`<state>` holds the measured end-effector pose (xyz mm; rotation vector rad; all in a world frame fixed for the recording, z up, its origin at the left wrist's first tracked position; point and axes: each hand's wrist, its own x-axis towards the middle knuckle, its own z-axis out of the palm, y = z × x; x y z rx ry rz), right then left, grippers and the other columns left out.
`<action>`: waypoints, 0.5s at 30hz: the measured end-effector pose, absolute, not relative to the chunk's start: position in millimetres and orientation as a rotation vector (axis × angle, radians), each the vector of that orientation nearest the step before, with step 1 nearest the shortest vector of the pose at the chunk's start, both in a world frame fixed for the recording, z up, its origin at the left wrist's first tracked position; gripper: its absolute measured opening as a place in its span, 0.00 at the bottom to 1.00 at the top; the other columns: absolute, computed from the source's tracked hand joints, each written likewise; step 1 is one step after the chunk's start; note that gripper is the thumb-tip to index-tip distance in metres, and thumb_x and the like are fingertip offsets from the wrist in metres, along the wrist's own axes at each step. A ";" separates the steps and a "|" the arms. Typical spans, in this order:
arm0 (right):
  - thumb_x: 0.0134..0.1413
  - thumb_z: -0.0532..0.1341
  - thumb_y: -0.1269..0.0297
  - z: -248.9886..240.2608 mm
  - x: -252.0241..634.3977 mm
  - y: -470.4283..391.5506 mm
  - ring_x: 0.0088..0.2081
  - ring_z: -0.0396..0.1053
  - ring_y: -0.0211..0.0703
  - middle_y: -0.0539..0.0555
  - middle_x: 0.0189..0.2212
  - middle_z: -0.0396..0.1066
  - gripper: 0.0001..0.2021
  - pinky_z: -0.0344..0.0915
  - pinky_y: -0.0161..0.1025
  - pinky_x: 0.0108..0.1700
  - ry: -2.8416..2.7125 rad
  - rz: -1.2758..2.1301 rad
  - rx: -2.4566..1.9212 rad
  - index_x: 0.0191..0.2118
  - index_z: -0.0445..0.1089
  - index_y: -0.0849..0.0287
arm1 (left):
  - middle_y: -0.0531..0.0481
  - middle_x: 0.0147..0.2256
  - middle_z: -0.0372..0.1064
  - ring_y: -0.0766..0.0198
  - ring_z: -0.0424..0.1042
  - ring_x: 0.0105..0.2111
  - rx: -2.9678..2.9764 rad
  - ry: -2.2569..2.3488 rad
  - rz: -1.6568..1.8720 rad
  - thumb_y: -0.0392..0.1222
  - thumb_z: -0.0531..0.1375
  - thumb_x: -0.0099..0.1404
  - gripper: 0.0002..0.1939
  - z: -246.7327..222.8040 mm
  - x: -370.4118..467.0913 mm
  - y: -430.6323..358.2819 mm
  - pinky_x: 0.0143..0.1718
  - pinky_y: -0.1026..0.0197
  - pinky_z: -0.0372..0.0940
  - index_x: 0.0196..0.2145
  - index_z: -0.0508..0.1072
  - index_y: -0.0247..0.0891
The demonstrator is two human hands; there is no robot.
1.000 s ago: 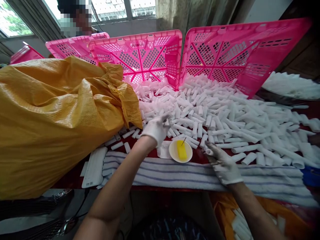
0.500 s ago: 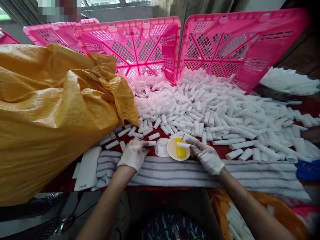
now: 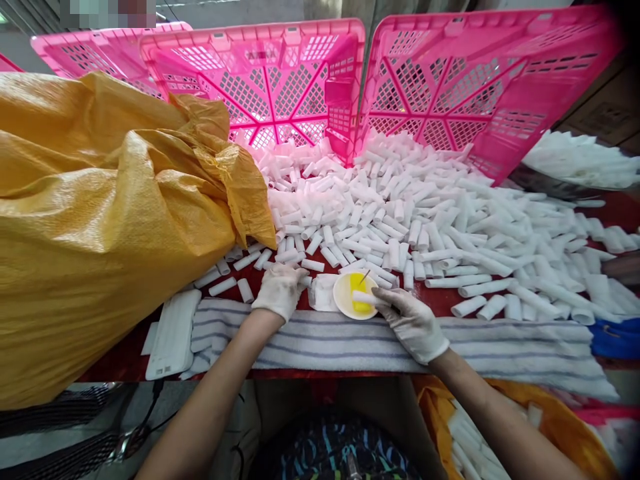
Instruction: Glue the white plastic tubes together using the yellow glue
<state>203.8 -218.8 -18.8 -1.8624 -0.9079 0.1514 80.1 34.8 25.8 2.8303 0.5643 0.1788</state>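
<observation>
My right hand (image 3: 413, 325), in a white glove with darkened fingertips, is closed on one end of a short white tube (image 3: 364, 298). The tube's free end lies over a yellow block (image 3: 359, 283) in a small round cream dish (image 3: 342, 300); whether it touches the block I cannot tell. A thin stick rises from the dish. To the left, my gloved left hand (image 3: 280, 292) is closed, back upward, with the end of another white tube (image 3: 305, 282) showing at its fingertips. Between that hand and the dish sits a clear, whitish plastic packet (image 3: 324, 294).
A large heap of white tubes (image 3: 400, 200) spreads behind the hands, before tipped pink crates (image 3: 273, 100). A yellow sack (image 3: 110, 220) bulges on the left. A striped towel (image 3: 340, 340) lines the front edge, beside a white power bank-like device (image 3: 173, 333).
My left hand has moved slightly right and its fingers have closed round the tube beside it. The tube in my right hand has dropped slightly and now angles over the yellow block.
</observation>
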 end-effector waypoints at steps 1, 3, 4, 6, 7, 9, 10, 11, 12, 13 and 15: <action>0.56 0.61 0.59 -20.7 203.8 -219.7 0.41 0.73 0.48 0.57 0.39 0.73 0.13 0.72 0.47 0.46 -0.945 0.119 -1.855 0.46 0.74 0.55 | 0.45 0.43 0.72 0.53 0.68 0.45 2.804 0.574 0.179 0.37 0.60 0.58 0.10 24.5 84.0 35.2 0.50 0.52 0.60 0.39 0.77 0.42; 0.55 0.62 0.59 -22.4 203.9 -221.3 0.41 0.72 0.48 0.57 0.40 0.73 0.15 0.72 0.47 0.46 -0.985 0.115 -1.868 0.48 0.73 0.55 | 0.44 0.41 0.73 0.53 0.68 0.44 2.744 0.601 0.238 0.40 0.61 0.59 0.07 23.3 86.9 34.9 0.50 0.53 0.61 0.36 0.77 0.41; 0.56 0.62 0.59 -22.2 203.9 -222.0 0.43 0.72 0.49 0.57 0.42 0.73 0.17 0.71 0.47 0.47 -0.988 0.133 -1.881 0.50 0.72 0.55 | 0.43 0.40 0.73 0.52 0.68 0.44 2.708 0.623 0.295 0.41 0.61 0.59 0.08 23.5 85.8 33.6 0.50 0.52 0.61 0.37 0.77 0.40; 0.57 0.61 0.59 -20.1 203.2 -222.5 0.45 0.72 0.49 0.58 0.44 0.73 0.18 0.69 0.47 0.50 -0.978 0.168 -1.885 0.52 0.70 0.56 | 0.43 0.40 0.73 0.53 0.69 0.44 2.586 0.663 0.418 0.44 0.61 0.60 0.11 25.4 79.8 28.0 0.50 0.52 0.61 0.40 0.75 0.38; 0.56 0.61 0.59 -18.7 202.5 -222.3 0.44 0.72 0.48 0.57 0.42 0.74 0.16 0.69 0.47 0.50 -0.960 0.178 -1.866 0.50 0.72 0.56 | 0.44 0.40 0.73 0.54 0.70 0.43 2.487 0.681 0.462 0.45 0.61 0.61 0.13 27.1 75.7 24.0 0.50 0.53 0.62 0.42 0.74 0.38; 0.53 0.63 0.57 -15.4 200.0 -221.1 0.39 0.72 0.48 0.56 0.37 0.74 0.12 0.70 0.46 0.46 -0.913 0.197 -1.822 0.41 0.75 0.55 | 0.46 0.39 0.73 0.57 0.71 0.41 2.210 0.702 0.482 0.49 0.58 0.63 0.16 31.5 66.9 14.6 0.47 0.55 0.64 0.44 0.71 0.38; 0.51 0.64 0.55 -13.4 198.3 -220.4 0.37 0.72 0.47 0.55 0.34 0.74 0.11 0.71 0.46 0.43 -0.875 0.215 -1.799 0.37 0.76 0.55 | 0.46 0.39 0.72 0.59 0.71 0.40 2.040 0.700 0.465 0.51 0.57 0.64 0.17 34.2 62.6 9.7 0.46 0.56 0.65 0.45 0.70 0.38; 0.49 0.65 0.53 -11.1 196.4 -219.9 0.35 0.72 0.46 0.54 0.32 0.73 0.11 0.71 0.44 0.40 -0.823 0.242 -1.773 0.33 0.75 0.55 | 0.47 0.39 0.72 0.60 0.72 0.39 1.866 0.686 0.423 0.52 0.57 0.64 0.19 37.1 58.4 4.9 0.44 0.57 0.65 0.47 0.68 0.38; 0.47 0.66 0.51 -8.2 194.2 -219.7 0.33 0.71 0.46 0.53 0.30 0.72 0.12 0.72 0.43 0.38 -0.768 0.268 -1.747 0.31 0.74 0.55 | 0.47 0.38 0.72 0.61 0.72 0.38 1.704 0.656 0.362 0.53 0.58 0.63 0.21 40.0 54.3 0.3 0.43 0.58 0.66 0.49 0.66 0.38; 0.46 0.66 0.49 -4.9 192.1 -220.1 0.33 0.71 0.45 0.53 0.30 0.72 0.14 0.72 0.42 0.37 -0.724 0.284 -1.724 0.30 0.73 0.55 | 0.47 0.38 0.71 0.61 0.72 0.36 1.562 0.609 0.290 0.52 0.60 0.62 0.25 43.0 50.3 -4.2 0.41 0.58 0.66 0.52 0.63 0.37; 0.44 0.67 0.49 3.4 188.2 -222.8 0.33 0.71 0.43 0.53 0.33 0.72 0.15 0.71 0.40 0.36 -0.618 0.306 -1.680 0.33 0.72 0.55 | 0.48 0.36 0.70 0.62 0.72 0.34 1.353 0.473 0.129 0.51 0.62 0.61 0.32 48.1 42.3 -13.4 0.39 0.58 0.65 0.58 0.57 0.37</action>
